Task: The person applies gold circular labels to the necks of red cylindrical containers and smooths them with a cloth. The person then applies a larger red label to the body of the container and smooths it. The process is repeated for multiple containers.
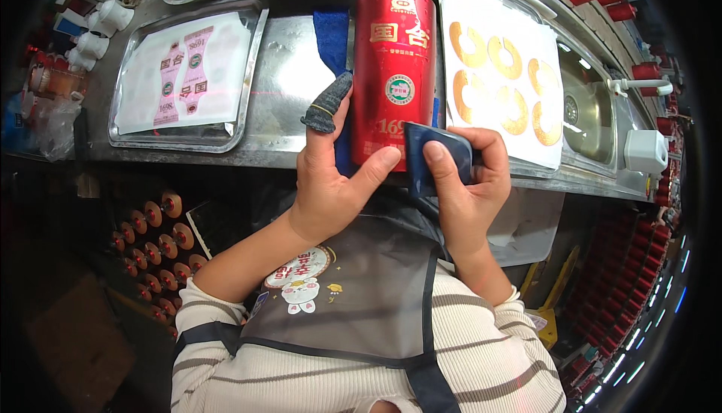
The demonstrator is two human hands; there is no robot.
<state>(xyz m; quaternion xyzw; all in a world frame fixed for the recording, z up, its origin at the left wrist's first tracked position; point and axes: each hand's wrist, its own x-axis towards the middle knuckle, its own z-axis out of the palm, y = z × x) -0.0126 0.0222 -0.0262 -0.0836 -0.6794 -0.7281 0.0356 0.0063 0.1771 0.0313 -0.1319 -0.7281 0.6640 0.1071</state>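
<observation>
The steel counter (289,82) ends at its front edge just beyond the hands. At twelve o'clock lies the red bottle (394,75), hemmed by label trays (188,75). The left hand (331,180) grips its base, hiding it; the right hand (466,180) clenches a dark blue scraper (436,154).

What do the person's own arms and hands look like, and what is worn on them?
Both hands are bare except for one dark grey knitted finger cot on a finger of the left hand. The right hand wears nothing. The cream sleeves with thin brown stripes are pushed up, so the forearms are uncovered. A grey apron with dark straps and a small cartoon patch lies between the arms.
</observation>
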